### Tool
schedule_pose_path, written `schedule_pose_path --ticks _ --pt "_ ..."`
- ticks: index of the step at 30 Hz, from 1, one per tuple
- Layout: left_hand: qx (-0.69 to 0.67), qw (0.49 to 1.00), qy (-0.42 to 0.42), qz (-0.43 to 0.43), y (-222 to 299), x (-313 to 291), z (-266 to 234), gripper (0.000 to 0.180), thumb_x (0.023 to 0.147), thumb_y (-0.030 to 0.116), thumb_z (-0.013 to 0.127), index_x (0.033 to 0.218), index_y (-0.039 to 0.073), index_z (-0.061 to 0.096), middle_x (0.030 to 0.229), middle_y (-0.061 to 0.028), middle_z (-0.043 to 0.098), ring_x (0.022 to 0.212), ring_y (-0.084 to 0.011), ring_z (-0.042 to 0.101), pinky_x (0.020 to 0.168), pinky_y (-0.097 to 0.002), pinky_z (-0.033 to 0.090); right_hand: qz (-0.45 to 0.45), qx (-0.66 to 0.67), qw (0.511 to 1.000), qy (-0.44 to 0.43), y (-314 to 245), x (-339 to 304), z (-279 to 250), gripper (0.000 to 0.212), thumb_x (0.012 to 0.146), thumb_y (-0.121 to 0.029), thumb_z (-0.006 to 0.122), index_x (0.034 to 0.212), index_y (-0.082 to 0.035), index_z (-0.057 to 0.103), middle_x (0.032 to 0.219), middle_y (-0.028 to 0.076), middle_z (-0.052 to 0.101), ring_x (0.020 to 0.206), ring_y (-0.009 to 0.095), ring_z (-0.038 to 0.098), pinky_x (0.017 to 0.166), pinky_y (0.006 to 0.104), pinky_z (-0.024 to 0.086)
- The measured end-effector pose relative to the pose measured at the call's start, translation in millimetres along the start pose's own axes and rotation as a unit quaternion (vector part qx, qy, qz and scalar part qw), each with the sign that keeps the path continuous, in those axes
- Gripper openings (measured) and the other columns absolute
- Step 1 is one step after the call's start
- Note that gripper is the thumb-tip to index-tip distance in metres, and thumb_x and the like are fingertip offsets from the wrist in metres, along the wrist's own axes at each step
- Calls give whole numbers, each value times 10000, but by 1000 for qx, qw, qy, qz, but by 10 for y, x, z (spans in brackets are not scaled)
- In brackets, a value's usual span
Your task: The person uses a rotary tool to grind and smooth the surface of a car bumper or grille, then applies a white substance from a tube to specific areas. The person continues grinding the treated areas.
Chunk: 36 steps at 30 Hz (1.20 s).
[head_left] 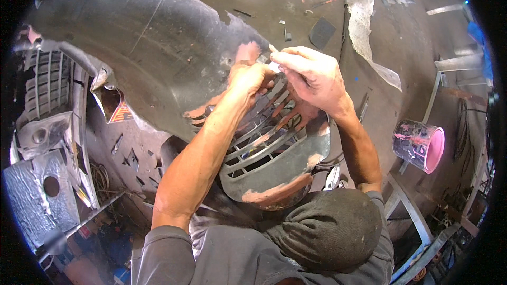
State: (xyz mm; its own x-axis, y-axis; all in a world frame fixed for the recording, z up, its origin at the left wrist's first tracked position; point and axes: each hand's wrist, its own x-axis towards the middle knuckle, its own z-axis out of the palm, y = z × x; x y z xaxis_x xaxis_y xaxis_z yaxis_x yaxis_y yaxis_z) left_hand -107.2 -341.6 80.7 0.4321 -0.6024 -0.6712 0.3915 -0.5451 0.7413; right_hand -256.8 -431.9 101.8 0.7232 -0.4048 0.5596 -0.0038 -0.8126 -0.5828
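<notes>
A large dark grey car bumper (pixel 174 31) lies across the middle, with a slatted grille section (pixel 264 153) nearest me. Patches of pink filler (pixel 277 189) cover parts of its surface. My left hand (pixel 251 79) is closed over the bumper's far edge, beside a pink patch; its fingers curl inward and hide what they may hold. My right hand (pixel 311 76) pinches a small white piece (pixel 274 67) between thumb and fingers, close to the left fingertips. What that piece is cannot be made out.
On the right stands a pink-smeared can (pixel 417 145) with a pink inside. Metal frames (pixel 412 211) line that side. A torn pale strip (pixel 362 26) and dark scraps (pixel 322 32) lie on the floor beyond. More car parts (pixel 42 179) stand at left.
</notes>
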Motion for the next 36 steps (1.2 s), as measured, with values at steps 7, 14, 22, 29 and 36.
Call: schedule_pose_path --ticks 7,14,22,29,36 --pt "4 1000 14 -1 -6 71 3 196 808 77 745 972 -21 700 742 -105 698 568 -157 640 468 -287 436 22 13 1000 -10 4 4 -52 271 875 -36 698 1134 -107 731 1022 109 737 856 285 732 744 347 593" --pt "-4 999 -2 -37 10 132 -28 230 782 27 694 999 -39 658 736 -103 678 545 -152 628 429 -264 441 72 92 991 66 -76 -30 -329 333 861 154 676 1160 18 727 1066 154 740 939 199 719 824 298 569" --pt "-9 997 3 -74 15 138 -69 167 838 127 710 927 -13 694 839 -100 711 666 -176 673 590 -314 536 57 99 986 118 -62 -115 -497 363 833 182 704 1159 24 721 1098 159 749 988 229 715 882 317 553" --pt "12 998 -8 -58 26 91 -103 117 841 78 702 905 -19 688 834 -102 711 685 -171 685 583 -306 543 43 94 985 137 -6 -152 -428 330 845 128 718 1142 -15 740 1068 147 753 929 197 731 813 284 572" --pt "10 999 -3 -41 -52 201 -42 202 828 57 711 1016 3 660 791 -92 704 640 -157 672 531 -290 519 196 171 947 187 120 -256 -346 347 862 98 736 1192 -10 728 1099 95 743 993 143 690 878 285 547"
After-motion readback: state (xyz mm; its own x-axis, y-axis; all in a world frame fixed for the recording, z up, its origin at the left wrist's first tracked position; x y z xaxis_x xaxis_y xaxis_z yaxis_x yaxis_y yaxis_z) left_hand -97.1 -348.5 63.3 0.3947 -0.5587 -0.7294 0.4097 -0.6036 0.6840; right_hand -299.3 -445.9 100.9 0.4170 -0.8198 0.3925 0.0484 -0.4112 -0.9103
